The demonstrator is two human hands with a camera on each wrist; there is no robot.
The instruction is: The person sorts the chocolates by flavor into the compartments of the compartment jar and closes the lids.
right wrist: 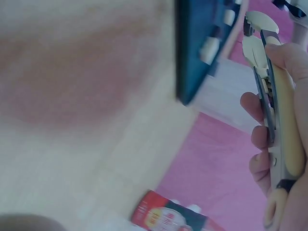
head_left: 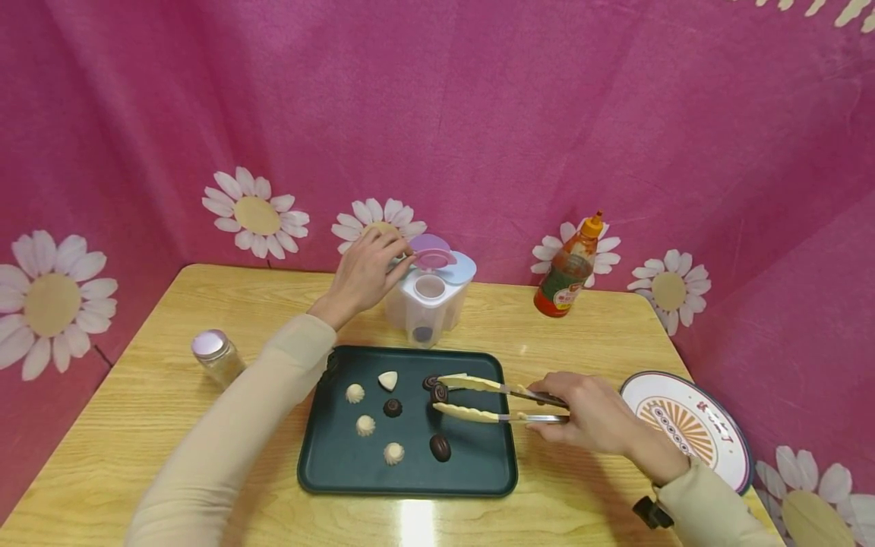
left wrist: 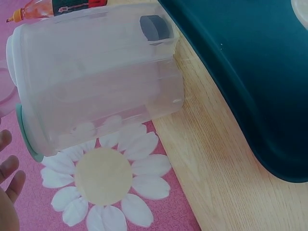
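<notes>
My left hand (head_left: 369, 270) pinches the edge of the raised pink lid (head_left: 437, 259) on a clear divided container (head_left: 451, 308). One dark piece (left wrist: 155, 28) lies at the bottom of a compartment under the round opening. In my right hand (head_left: 595, 414) is a pair of tongs (head_left: 472, 383) with cream scalloped tips. The tips lie either side of a dark swirled chocolate (head_left: 439, 393), over the right part of a dark green tray (head_left: 410, 486). Another dark chocolate (head_left: 430, 381) sits just behind it. An oval dark chocolate (head_left: 440, 447) lies nearer me.
Also on the tray are several cream swirled chocolates (head_left: 365, 425), a white triangular one (head_left: 387, 381) and a dark round one (head_left: 393, 408). A lidded jar (head_left: 219, 357) stands left, a sauce bottle (head_left: 567, 270) at the back right, a patterned plate (head_left: 690, 425) at the right.
</notes>
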